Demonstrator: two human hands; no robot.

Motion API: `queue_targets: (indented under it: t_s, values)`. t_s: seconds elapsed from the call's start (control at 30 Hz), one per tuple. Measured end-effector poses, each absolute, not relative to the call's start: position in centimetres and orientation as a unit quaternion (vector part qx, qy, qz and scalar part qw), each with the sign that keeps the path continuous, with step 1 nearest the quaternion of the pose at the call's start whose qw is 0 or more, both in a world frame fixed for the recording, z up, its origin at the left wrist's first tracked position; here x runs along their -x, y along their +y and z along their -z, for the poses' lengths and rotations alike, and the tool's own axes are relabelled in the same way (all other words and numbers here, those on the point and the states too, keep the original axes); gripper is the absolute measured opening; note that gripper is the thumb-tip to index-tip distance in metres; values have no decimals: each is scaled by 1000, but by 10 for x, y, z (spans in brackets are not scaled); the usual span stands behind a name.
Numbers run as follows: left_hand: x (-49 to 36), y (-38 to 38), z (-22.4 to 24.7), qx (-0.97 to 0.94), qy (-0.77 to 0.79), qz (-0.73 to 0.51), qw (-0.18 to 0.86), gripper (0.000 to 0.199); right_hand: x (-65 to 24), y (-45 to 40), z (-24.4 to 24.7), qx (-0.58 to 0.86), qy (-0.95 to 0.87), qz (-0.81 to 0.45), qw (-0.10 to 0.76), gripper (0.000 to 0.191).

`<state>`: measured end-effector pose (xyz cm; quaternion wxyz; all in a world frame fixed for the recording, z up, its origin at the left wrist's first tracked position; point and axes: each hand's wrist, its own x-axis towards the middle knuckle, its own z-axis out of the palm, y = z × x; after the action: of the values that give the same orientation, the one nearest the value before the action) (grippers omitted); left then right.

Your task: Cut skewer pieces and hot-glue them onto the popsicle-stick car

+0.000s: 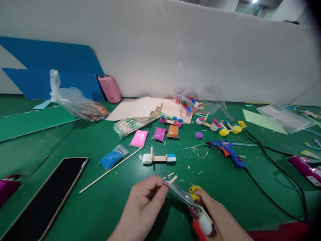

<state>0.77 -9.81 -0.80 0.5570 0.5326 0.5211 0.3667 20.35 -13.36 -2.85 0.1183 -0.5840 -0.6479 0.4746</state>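
Clear plastic strip: end was pinched in left hand, angled inward; right hand curled around yellow piece.

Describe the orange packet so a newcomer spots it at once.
On the green table, find the blue glue gun. Left of it, past the round purple disc, lies a row of small packets. The orange packet sits at its right end, the only one that colour.

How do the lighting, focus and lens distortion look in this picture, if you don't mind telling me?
Head view: pale glare on the white wall; a dark blur at the right edge; the pink bottle leans outward, perhaps from lens distortion; the right hand and its items look soft.
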Motion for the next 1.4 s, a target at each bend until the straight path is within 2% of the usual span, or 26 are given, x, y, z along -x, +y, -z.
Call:
queue_targets:
  t_s: [0.13, 0.2, 0.37, 0.6, 0.83, 0.97, 1.13, 1.27, 1.33, 1.4]
  values:
    - [-2, -96, 9, -446, 436, -332, 708, 22, -205, -133, 29, 577, -659, -472, 104, 22]
    - [-4, -96, 8, -437, 443, -335, 708, 22, -205, -133, 29, 580, -659, -469, 101, 22]
    - [-11, -97, 8, -483, 501, -388, 605, 17, -204, -131, 25, 579, -657, -467, 121, 24]
    - [-4, -95, 12, -402, 424, -346, 734, 24, -206, -131, 21, 571, -650, -489, 113, 22]
    - [-1, -90, 14, -343, 383, -368, 775, 26, -208, -133, 24, 572, -674, -445, 145, 22]
    - [9, -88, 9, -369, 427, -413, 715, 23, -226, -128, 30, 660, -648, -333, 185, 25]
    - [6, -94, 6, -565, 532, -332, 536, 19, -270, -119, 53, 731, -655, -132, 137, 51]
    - [-5, -99, 11, -681, 524, -282, 425, 19, -285, -119, 53, 693, -708, -67, 118, 45]
    - [-9, -101, 13, -731, 501, -260, 382, 18, -277, -120, 42, 684, -714, -47, 141, 40]
    - [-12, -102, 13, -776, 478, -234, 339, 18, -261, -121, 29, 654, -728, -83, 188, 31]
